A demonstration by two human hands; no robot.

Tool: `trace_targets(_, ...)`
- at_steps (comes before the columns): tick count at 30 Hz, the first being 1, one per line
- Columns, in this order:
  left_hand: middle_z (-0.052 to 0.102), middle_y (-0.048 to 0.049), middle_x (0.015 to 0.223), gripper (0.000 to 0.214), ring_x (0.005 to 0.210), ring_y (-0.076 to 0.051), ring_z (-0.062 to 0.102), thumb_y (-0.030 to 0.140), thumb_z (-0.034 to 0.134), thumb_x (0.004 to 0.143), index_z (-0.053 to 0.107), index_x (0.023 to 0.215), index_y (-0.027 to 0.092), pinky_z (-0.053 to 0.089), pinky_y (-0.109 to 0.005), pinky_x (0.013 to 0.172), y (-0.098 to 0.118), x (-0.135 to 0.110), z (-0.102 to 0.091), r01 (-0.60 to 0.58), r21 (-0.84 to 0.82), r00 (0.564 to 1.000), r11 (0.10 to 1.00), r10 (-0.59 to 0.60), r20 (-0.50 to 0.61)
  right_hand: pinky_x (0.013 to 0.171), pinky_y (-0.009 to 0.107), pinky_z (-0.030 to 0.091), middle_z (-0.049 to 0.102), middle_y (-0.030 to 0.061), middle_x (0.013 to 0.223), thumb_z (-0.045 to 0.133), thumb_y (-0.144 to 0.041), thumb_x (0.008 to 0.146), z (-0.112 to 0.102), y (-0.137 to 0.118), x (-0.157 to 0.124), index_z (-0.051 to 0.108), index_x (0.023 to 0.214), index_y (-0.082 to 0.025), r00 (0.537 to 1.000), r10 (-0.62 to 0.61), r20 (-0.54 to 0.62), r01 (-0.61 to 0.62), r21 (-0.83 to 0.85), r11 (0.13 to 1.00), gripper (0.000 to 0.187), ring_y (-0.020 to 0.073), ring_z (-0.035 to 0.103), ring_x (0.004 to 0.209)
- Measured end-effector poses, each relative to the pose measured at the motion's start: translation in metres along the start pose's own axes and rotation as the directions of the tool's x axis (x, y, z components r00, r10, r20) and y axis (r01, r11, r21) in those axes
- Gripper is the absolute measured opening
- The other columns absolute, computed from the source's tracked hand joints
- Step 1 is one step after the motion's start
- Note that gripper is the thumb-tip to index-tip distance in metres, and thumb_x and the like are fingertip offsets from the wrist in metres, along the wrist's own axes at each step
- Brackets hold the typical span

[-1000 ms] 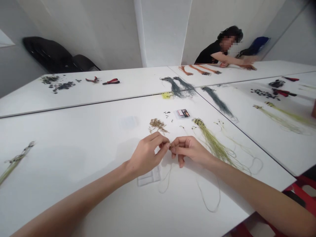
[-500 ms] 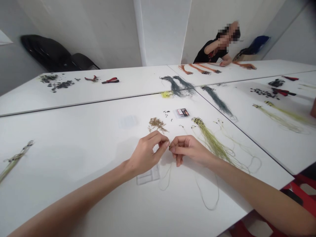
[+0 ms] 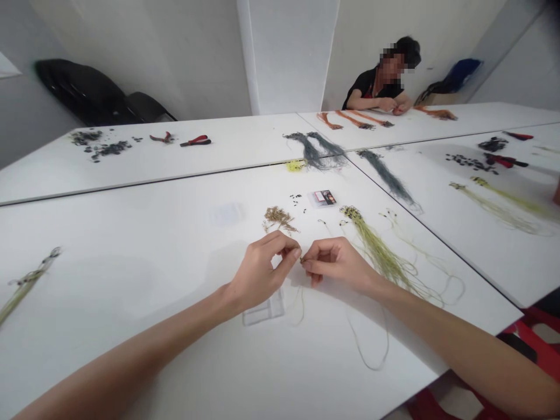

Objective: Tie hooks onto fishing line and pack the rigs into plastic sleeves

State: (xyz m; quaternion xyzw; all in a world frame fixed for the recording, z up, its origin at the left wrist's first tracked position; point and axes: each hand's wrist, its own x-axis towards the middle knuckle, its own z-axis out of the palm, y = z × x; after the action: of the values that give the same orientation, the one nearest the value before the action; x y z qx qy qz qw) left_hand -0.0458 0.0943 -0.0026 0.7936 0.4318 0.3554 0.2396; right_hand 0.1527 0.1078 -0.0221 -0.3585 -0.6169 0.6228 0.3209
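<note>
A tiny dark metal fitting (image 3: 301, 259) sits pinched just above a clear plastic box (image 3: 263, 309) — the left hand (image 3: 258, 274) and right hand (image 3: 336, 263) both narrowed to fingertip grips on it, forearms angled inward.

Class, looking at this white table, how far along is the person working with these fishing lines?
Done: a bundle of olive-green lines with black-tipped ends lies to the right. In hand: the left hand and right hand pinch a tiny dark piece. Left: a heap of small tan pieces and loose small black pieces remain.
</note>
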Motion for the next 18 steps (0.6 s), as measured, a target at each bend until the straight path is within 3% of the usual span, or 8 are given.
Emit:
trace_targets(3, 0.061, -0.0006, 0.076, 0.013, 0.071, -0.012, 0.054, 0.019, 0.052, 0.092, 0.060, 0.081, 0.018, 0.045, -0.026, 0.065, -0.0003, -0.0002, 0.0005, 0.029, -0.002, 1.000, 1.000, -0.029, -0.010, 0.057, 0.028, 0.051, 0.063, 0.0018, 0.069, 0.066, -0.023, 0.078, 0.0011, -0.0001, 0.0000, 0.065, 0.074, -0.016, 1.000, -0.012, -0.025, 0.012, -0.025, 1.000, 0.008, 0.0142, 0.064, 0.058)
trace_targets(10, 0.061, -0.0024, 0.081, 0.012, 0.074, -0.013, 0.055, 0.017, 0.050, 0.093, 0.060, 0.086, 0.018, 0.046, -0.027, 0.067, -0.0006, -0.0031, 0.0021, -0.076, -0.036, 0.997, 0.996, 0.077, 0.017, 0.054, 0.026, 0.050, 0.063, 0.0017, 0.067, 0.063, -0.020, 0.078, 0.0037, -0.0035, -0.0010, 0.063, 0.071, -0.016, 1.000, -0.008, -0.017, 0.006, -0.073, 0.997, 0.008, 0.0131, 0.062, 0.055)
trace_targets(18, 0.064, -0.0011, 0.078, 0.014, 0.073, -0.013, 0.058, 0.024, 0.051, 0.092, 0.061, 0.083, 0.019, 0.047, -0.027, 0.067, -0.0002, 0.0005, -0.0008, 0.090, -0.058, 0.996, 0.994, -0.091, -0.011, 0.053, 0.026, 0.049, 0.061, 0.0007, 0.068, 0.063, -0.019, 0.077, 0.0016, -0.0013, 0.0001, 0.065, 0.074, -0.017, 0.996, -0.073, -0.053, 0.066, -0.117, 0.991, 0.004, 0.0114, 0.057, 0.054)
